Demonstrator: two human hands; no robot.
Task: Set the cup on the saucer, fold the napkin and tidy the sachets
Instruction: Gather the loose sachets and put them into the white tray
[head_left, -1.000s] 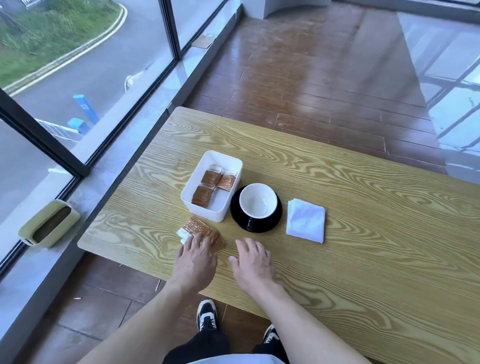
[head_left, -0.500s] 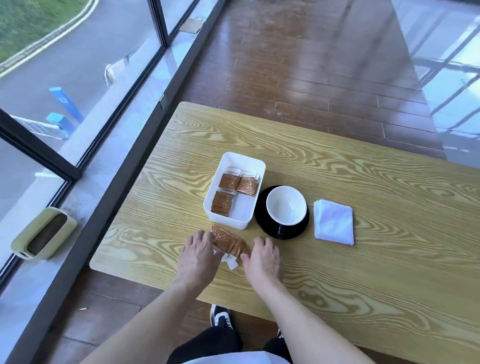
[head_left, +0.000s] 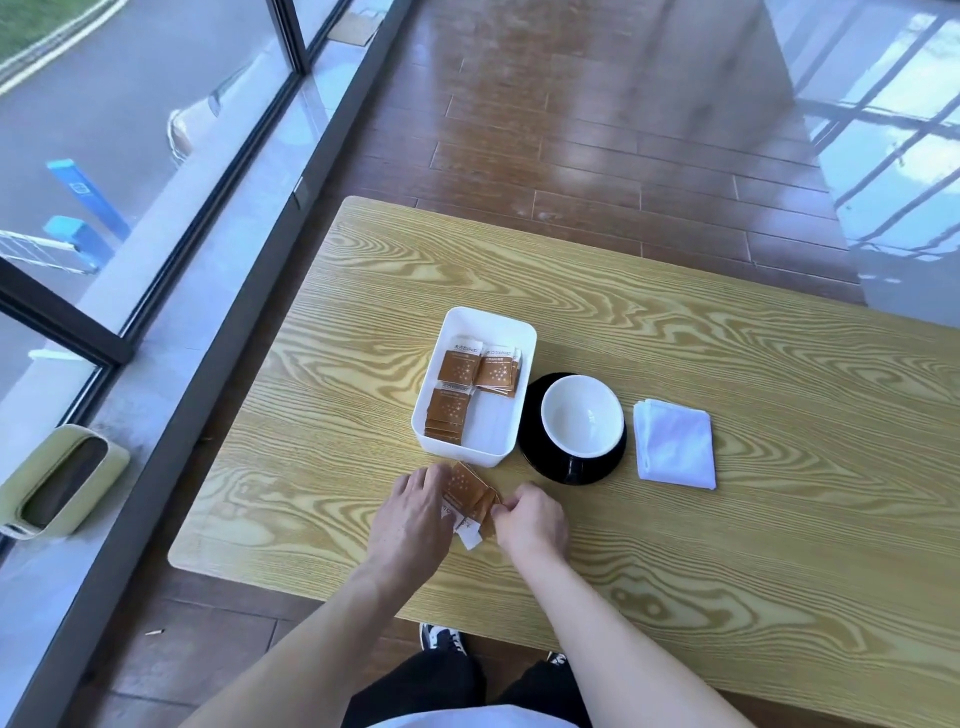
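Note:
A small stack of brown sachets (head_left: 470, 496) lies on the wooden table (head_left: 727, 519), just in front of a white rectangular tray (head_left: 524, 374) that holds several more brown sachets (head_left: 457, 389). My left hand (head_left: 415, 514) rests against the stack's left side. My right hand (head_left: 532, 519) pinches its right edge with curled fingers. To the right of the tray, a white cup (head_left: 582, 415) sits on a black saucer (head_left: 561, 470). A folded white napkin (head_left: 674, 451) lies right of the saucer.
A glass window wall with a dark frame (head_left: 156, 322) runs along the left. A green container (head_left: 57, 483) sits on the sill beside the table. Brown wood floor (head_left: 597, 130) lies beyond the table's far edge. My shoes (head_left: 441, 639) show under the near edge.
Both hands closed in on the loose sachets and gathered them into a stack. My right hand went from flat on the table to pinching the stack's edge. The view shifted left.

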